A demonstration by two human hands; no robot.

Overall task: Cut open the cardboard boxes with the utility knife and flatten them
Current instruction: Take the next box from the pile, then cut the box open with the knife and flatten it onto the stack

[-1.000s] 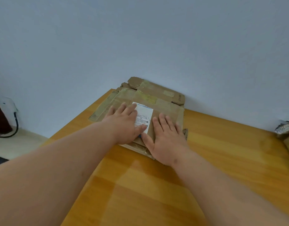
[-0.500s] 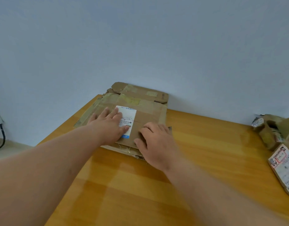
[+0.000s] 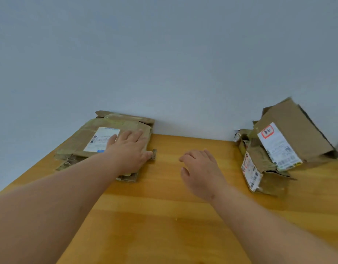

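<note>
Both hands show in the single head view. The left hand (image 3: 129,149) lies palm down with straight fingers on the right part of the flattened cardboard stack (image 3: 105,143), pressing rather than gripping. The right hand (image 3: 200,168) hovers over bare wooden table (image 3: 164,216) just right of that stack, fingers loosely curled and holding nothing. The stack sits at the far left of the table against the pale wall (image 3: 164,54), with a white shipping label (image 3: 101,139) on its top sheet and crumpled flaps poking out at its near edge. Well apart, at the far right, stands a pile of unflattened boxes: a larger carton (image 3: 297,134), tilted and leaning, with a white label carrying a red mark, rests on a smaller crushed box (image 3: 263,174) that also bears a label. No utility knife is visible anywhere in this view. Judging from the layout, the flattening of one box looks finished, and the step in hand is the changeover to the next box. That next move calls for the right hand to reach across to the right-hand pile, probably for the tilted carton on top. It should be lifted carefully, since it leans on the crushed one and could slide. The knife must also be found before any cutting.
</note>
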